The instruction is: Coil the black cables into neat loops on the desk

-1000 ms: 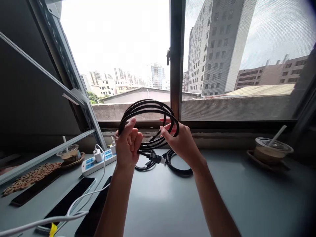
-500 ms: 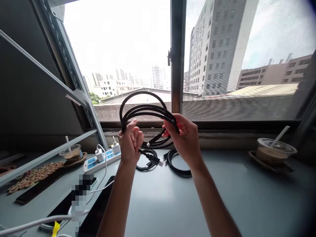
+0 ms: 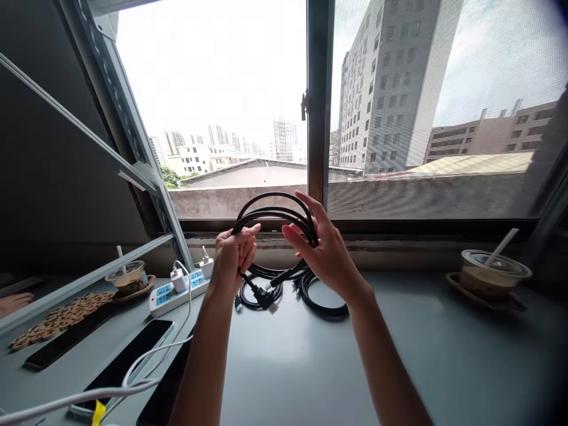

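Left fingers curled, right fingers spread

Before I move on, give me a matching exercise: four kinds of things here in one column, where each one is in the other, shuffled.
1. black flexible cable in raised loops
2. white, blue-faced rectangular power strip
3. clear, lidded plastic cups
4. white boxy plugs

A. on brown trays
B. plugged in
C. gripped in the left hand
D. directly on the grey desktop

Pairs: 1-C; 2-D; 3-A; 4-B
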Motion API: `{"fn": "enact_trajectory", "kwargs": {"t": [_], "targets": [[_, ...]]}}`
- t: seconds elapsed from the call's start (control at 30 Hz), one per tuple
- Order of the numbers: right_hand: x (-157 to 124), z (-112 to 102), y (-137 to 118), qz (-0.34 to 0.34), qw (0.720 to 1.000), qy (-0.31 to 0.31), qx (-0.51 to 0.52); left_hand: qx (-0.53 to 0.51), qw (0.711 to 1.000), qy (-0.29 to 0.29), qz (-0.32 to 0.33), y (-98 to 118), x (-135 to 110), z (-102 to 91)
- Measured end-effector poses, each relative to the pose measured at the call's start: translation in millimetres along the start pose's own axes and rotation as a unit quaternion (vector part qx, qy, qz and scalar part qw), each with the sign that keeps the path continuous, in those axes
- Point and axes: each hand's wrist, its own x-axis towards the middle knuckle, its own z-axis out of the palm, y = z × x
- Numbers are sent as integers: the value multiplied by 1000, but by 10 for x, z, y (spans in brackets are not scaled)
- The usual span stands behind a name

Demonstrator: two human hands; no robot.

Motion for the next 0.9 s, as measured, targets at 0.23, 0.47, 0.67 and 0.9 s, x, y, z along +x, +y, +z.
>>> {"fn": "enact_trajectory", "kwargs": {"t": [0.23,0.47,0.67,0.9], "targets": [[51,17,74,-100,989,91,-60,10,999,-33,-25,50,-59,15],[54,-35,182,-89,982,138,-97,53,996,-60,-37,71,-116,85],[57,0,195,-5,991,114,-67,176,983,-21,38,-33,-57,85],[83,39,233,0,996,78,-49,221,969,-93,63,-97,-4,-9]]}}
